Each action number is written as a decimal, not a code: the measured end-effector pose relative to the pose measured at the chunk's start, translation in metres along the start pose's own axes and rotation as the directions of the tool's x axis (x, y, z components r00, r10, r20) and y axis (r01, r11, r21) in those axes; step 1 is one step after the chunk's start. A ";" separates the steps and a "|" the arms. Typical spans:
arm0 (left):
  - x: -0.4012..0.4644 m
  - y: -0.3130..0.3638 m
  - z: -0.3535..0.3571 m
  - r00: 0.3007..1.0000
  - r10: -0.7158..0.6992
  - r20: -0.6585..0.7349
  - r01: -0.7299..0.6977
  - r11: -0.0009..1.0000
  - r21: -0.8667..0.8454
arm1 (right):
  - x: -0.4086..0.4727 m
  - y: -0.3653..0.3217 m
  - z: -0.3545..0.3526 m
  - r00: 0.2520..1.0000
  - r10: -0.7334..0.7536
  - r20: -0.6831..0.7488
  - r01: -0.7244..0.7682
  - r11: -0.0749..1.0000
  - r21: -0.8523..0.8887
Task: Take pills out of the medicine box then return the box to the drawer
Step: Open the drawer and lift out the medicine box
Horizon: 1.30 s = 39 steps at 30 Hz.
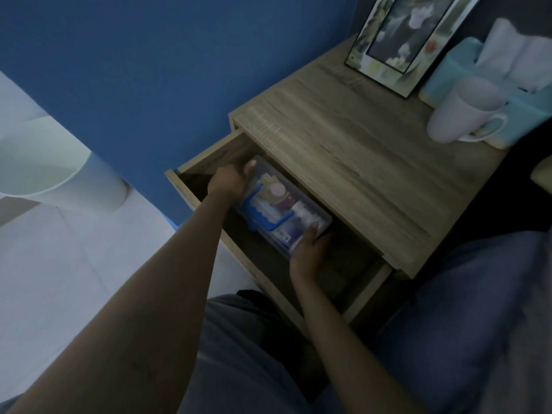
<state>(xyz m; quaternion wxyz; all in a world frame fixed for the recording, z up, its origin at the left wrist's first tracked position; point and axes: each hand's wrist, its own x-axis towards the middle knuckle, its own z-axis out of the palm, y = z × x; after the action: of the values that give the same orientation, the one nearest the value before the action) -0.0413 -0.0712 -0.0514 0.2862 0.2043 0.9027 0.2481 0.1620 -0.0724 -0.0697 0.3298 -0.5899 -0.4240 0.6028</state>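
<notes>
A clear plastic medicine box (286, 204) with a blue handle and blue latch lies inside the open wooden drawer (191, 189) of a bedside table. Bottles and packets show through its lid. My left hand (231, 180) grips the box's far end, deep in the drawer. My right hand (309, 249) holds the near end, with the thumb on top of the lid. Whether the box rests on the drawer floor or is lifted off it, I cannot tell.
The bedside table top (358, 150) carries a white mug (466, 112), a light blue tissue box (466, 67) and a framed picture (409, 37). A blue wall stands behind. A white bin (59, 177) sits on the pale floor at left. Blue bedding (466, 324) lies at right.
</notes>
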 end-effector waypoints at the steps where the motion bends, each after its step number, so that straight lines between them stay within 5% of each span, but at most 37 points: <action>1: 0.001 -0.001 0.000 1.000 -0.008 0.003 0.008 1.000 -0.017 | 0.001 -0.001 0.004 0.999 0.051 -0.004 -0.051 0.996 0.071; 9: -0.003 0.003 -0.020 0.998 0.047 0.034 -0.046 0.999 -0.016 | -0.014 -0.009 0.016 0.975 0.219 -0.033 -0.199 0.932 0.301; 14: -0.029 0.020 -0.054 0.981 0.181 -0.062 -0.176 0.981 0.079 | -0.035 -0.030 0.017 0.980 0.193 0.038 -0.196 0.934 0.298; 27: -0.083 0.072 -0.139 0.937 0.255 -0.240 -0.238 0.966 0.099 | -0.078 -0.124 0.010 0.981 0.150 0.120 -0.184 0.912 0.367; 39: -0.049 0.161 -0.107 0.948 0.242 -0.205 -0.220 0.968 0.123 | 0.080 -0.244 -0.012 0.988 0.003 0.155 0.013 0.994 -0.104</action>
<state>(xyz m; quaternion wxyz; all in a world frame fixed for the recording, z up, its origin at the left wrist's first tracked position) -0.0340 -0.0038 0.1355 0.1435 0.2942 0.9096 0.2559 0.1415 0.1038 0.1161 0.2657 -0.5567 -0.4810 0.6230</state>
